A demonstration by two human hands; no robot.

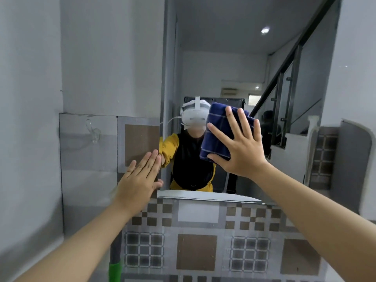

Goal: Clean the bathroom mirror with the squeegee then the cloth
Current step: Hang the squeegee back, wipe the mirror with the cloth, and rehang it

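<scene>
The mirror (223, 64) hangs on the wall ahead, above a tiled band. A folded dark blue cloth (218, 129) with pale stripes lies flat against the glass near its lower middle. My right hand (242, 147) presses on the cloth with fingers spread. My left hand (140, 176) rests flat, fingers together, on the wall tile at the mirror's lower left edge, holding nothing. A green handle (115, 271) with a grey shaft shows low down below my left forearm; whether it is the squeegee I cannot tell.
A clear plastic hook (93, 131) sticks to the wall tile left of the mirror. Patterned brown and grey tiles (195, 251) cover the wall below. The mirror reflects a person in yellow and black, a stair rail and a ceiling lamp.
</scene>
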